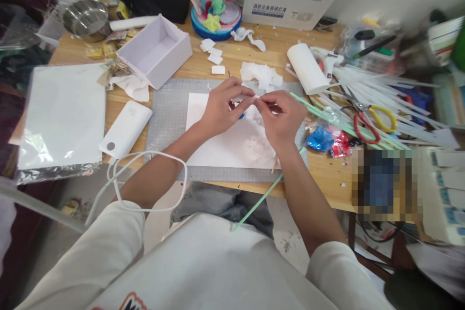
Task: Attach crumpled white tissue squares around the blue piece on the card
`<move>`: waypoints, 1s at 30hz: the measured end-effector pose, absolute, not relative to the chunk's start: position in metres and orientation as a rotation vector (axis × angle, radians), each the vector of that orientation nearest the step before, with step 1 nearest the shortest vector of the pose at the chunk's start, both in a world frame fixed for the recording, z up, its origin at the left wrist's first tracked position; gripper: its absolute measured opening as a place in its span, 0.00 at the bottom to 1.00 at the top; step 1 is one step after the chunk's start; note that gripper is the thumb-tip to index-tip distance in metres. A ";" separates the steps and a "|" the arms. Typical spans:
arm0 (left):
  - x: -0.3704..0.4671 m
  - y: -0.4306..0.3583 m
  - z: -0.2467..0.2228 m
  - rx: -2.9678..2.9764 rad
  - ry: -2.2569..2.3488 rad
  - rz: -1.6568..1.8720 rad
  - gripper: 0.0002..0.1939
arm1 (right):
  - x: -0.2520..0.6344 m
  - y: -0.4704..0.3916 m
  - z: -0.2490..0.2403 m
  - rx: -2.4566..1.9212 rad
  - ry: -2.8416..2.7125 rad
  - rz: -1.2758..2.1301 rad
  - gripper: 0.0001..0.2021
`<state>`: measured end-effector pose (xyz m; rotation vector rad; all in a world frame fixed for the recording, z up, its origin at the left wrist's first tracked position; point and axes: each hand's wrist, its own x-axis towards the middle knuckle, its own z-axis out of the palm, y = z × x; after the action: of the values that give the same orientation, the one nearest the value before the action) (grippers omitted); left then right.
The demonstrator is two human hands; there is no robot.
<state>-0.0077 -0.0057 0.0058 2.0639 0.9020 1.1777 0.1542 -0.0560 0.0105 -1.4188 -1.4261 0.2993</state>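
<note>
Over the white paper sheet (207,147) on the grey cutting mat (165,121), both my hands meet with their fingertips pinched together. My left hand (225,106) is closed, thumb against fingers. Facing it, my right hand (282,115) pinches at the same spot. Between the fingertips shows a bit of something white, too small and covered to name. A small blue thing, mostly hidden, shows beneath my left fingers. Torn white tissue (259,73) lies just beyond the hands. A green stick (259,201) sticks out past the mat's front edge, below my right wrist.
At left are a white power bank (127,128) with a looping cable and a white open box (172,58). On the right lie a white paper roll (307,69), scissors (363,116), several translucent sticks (385,92) and a blue packet (319,139).
</note>
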 end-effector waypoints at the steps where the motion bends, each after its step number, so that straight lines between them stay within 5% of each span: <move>1: -0.008 -0.006 0.006 2.054 0.900 1.163 0.13 | 0.155 -0.055 0.011 -1.428 -1.429 0.325 0.05; 7: -0.007 -0.005 0.008 2.008 0.943 1.135 0.09 | 0.153 -0.053 0.011 -1.383 -1.394 0.528 0.03; 14: -0.007 0.001 0.003 1.977 0.921 1.140 0.19 | 0.154 -0.048 0.005 -1.276 -1.153 0.897 0.03; 18: -0.007 0.000 0.003 1.921 0.874 1.080 0.26 | 0.154 -0.045 0.005 -1.318 -1.060 0.917 0.05; 30: -0.003 -0.006 0.005 1.953 0.874 1.079 0.24 | 0.151 -0.046 0.007 -1.217 -0.884 1.063 0.08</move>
<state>-0.0034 -0.0055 0.0050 1.9528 0.8741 1.0787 0.1514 -0.0461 0.0070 -1.2166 -0.8838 1.0630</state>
